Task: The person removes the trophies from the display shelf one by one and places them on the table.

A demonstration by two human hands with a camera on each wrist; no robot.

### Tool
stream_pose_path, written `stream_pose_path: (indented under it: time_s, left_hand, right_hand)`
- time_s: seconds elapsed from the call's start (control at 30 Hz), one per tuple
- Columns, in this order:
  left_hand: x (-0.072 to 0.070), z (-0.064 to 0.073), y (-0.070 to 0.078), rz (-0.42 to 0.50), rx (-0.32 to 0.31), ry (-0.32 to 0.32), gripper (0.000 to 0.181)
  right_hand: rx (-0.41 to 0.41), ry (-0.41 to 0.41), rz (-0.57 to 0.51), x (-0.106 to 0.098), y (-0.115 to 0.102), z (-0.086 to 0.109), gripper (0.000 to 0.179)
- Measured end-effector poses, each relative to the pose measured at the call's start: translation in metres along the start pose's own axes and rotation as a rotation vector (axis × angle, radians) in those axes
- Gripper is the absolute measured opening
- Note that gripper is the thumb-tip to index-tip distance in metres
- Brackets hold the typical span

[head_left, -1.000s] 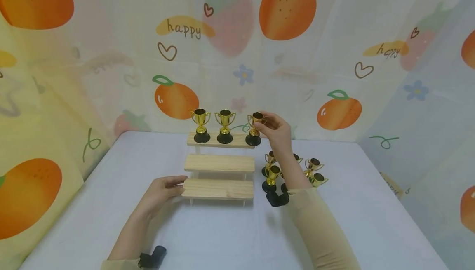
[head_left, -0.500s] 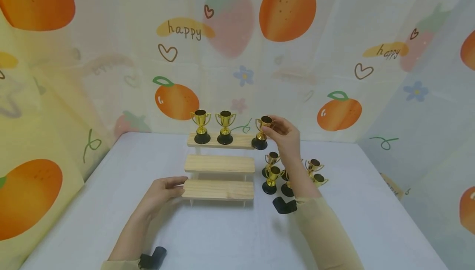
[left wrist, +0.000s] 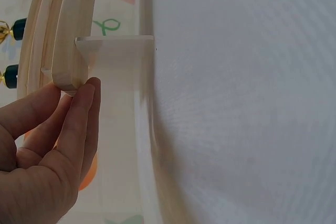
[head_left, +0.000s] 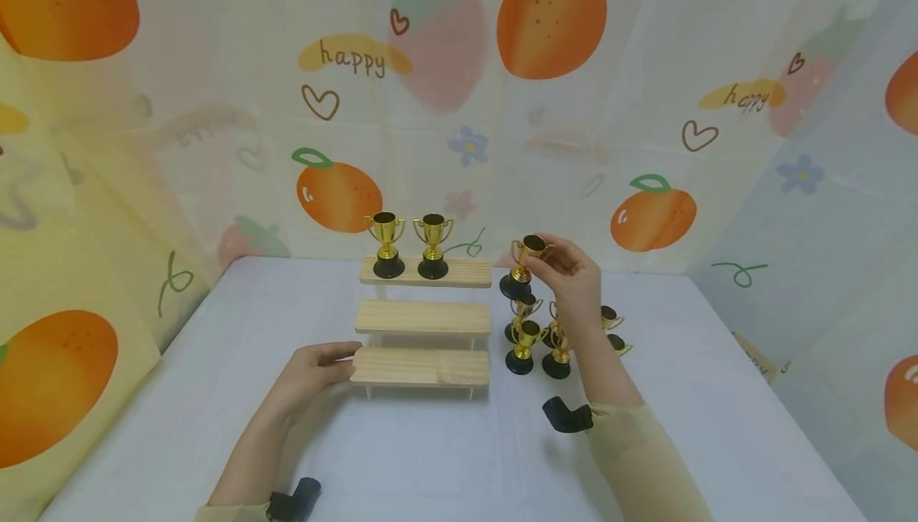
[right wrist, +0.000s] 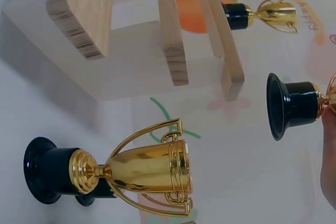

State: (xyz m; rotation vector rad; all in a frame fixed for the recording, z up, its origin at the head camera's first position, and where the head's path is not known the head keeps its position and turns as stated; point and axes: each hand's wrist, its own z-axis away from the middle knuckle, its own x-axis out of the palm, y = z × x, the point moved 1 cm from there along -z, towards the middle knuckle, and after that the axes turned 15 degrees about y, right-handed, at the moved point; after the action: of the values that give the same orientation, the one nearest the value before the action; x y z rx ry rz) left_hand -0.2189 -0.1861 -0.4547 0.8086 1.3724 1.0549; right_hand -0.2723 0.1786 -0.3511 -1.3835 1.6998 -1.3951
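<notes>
Orange-printed fabric (head_left: 430,163) backs the white surface (head_left: 402,458) in the head view, with "happy" written across it. On this surface stands a three-tier wooden shelf (head_left: 423,317), two gold trophies (head_left: 433,229) upright on its top board. To the shelf's right, the right hand (head_left: 574,279) pinches a tilted third trophy (head_left: 532,249) between its fingers, above a cluster of trophies (head_left: 526,335). Left wrist view: the left hand (left wrist: 47,150) has its fingers pinching the lowest board's end. Right wrist view: the third trophy's black base hangs clear of the shelf.
</notes>
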Motion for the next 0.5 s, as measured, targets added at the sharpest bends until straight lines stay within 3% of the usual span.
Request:
stream_pose_path:
  time_s: [0.3, 0.5]
  left_hand:
    - [0.000, 0.000, -0.001, -0.005, 0.001, -0.004, 0.046]
    - [0.000, 0.000, -0.001, 0.006, -0.003, -0.012, 0.046]
  right_hand:
    - [0.050, 0.010, 0.084, -0.012, -0.002, 0.014, 0.035]
    - [0.089, 0.009, 0.068, -0.019, -0.001, 0.025, 0.036]
